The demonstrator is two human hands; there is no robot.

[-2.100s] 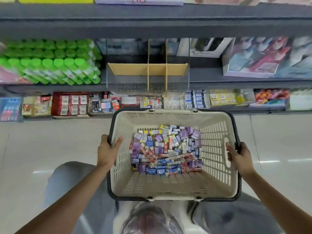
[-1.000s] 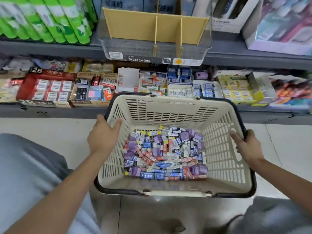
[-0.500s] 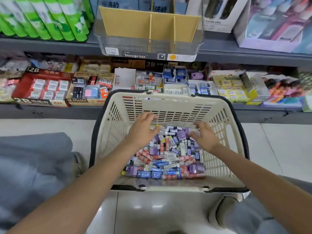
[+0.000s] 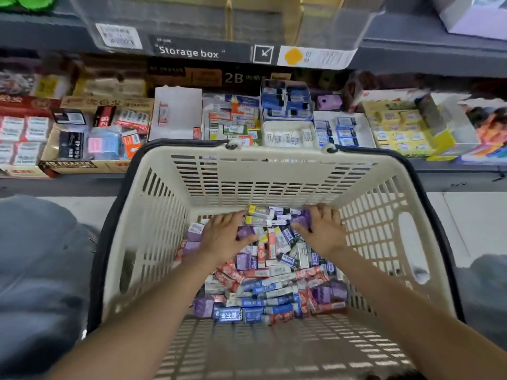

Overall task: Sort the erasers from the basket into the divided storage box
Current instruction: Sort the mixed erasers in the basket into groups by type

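- Grey trouser knee [image 4: 35, 270] at far left, over pale floor.
- Red and tan cartons of boxed erasers [image 4: 71, 133] on the lower shelf at left, one marked "4B ERASER".
- Left hand [image 4: 223, 239] down inside the basket, palm down on the left part of the heap, fingers spread forward; thumb curled against a purple eraser [image 4: 245, 232]. Cannot tell whether that grip truly holds it or only lies on the pile.
- Cream slotted basket [image 4: 274, 182] with a dark rim, in the middle, low in front of the shelves.
- Loose erasers [image 4: 274, 286] heaped on the basket floor: purple, blue, red and white sleeves, jumbled, crowded toward the far wall and the middle.
- Clear storage box [image 4: 189, 52] on the upper shelf above the basket, labelled "Storage box", with tan upright dividers [image 4: 229, 20] inside; compartments mostly cut off by the top edge.
- Right hand [image 4: 325, 233] in the basket's far right corner, fingers curled; grip closed round a purple eraser packet [image 4: 301, 221] at the fingertips, knuckles near the side wall.
- Blue, white and yellow stock trays [image 4: 397, 133] on the lower shelf at right.
- Grey cloth of the other knee [image 4: 482, 283] at far right.
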